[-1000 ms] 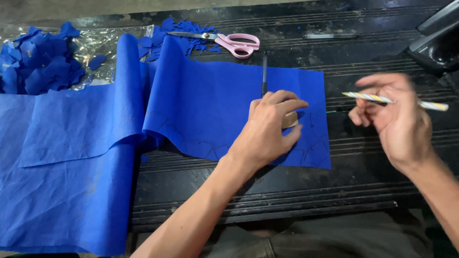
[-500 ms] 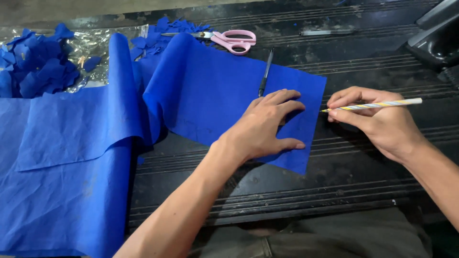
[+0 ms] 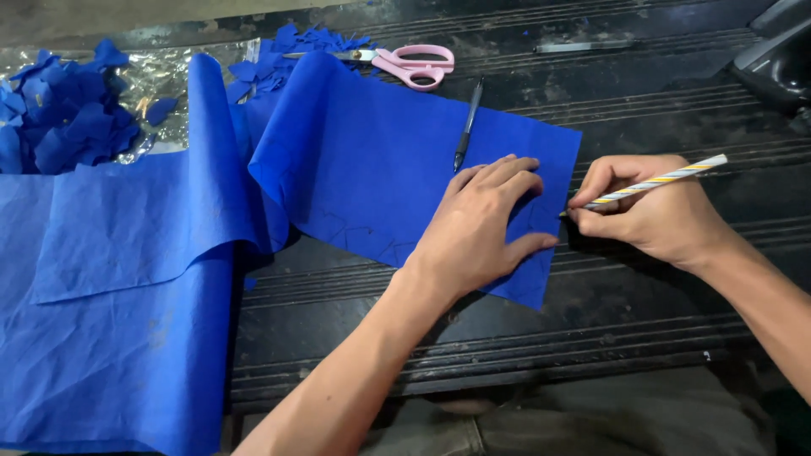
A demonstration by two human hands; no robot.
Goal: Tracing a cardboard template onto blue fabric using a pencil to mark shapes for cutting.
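Observation:
A long sheet of blue fabric (image 3: 355, 169) lies over a dark ridged work surface (image 3: 642, 287). My left hand (image 3: 481, 228) presses flat on the sheet's right end, fingers spread. Whether something lies under the palm is hidden. My right hand (image 3: 646, 207) grips a striped pencil (image 3: 667, 179), its tip touching the fabric's right edge beside my left fingers. Faint drawn outlines show on the fabric near its lower edge.
A black pen (image 3: 467, 127) lies on the fabric above my left hand. Pink-handled scissors (image 3: 410, 63) rest at the top. Several blue fabric scraps (image 3: 63, 118) sit on clear plastic at the far left. A dark object (image 3: 777, 63) stands at the top right.
My right hand has moved left with the pencil, from out at the right down to the fabric's edge. My left hand has stayed pressed on the fabric.

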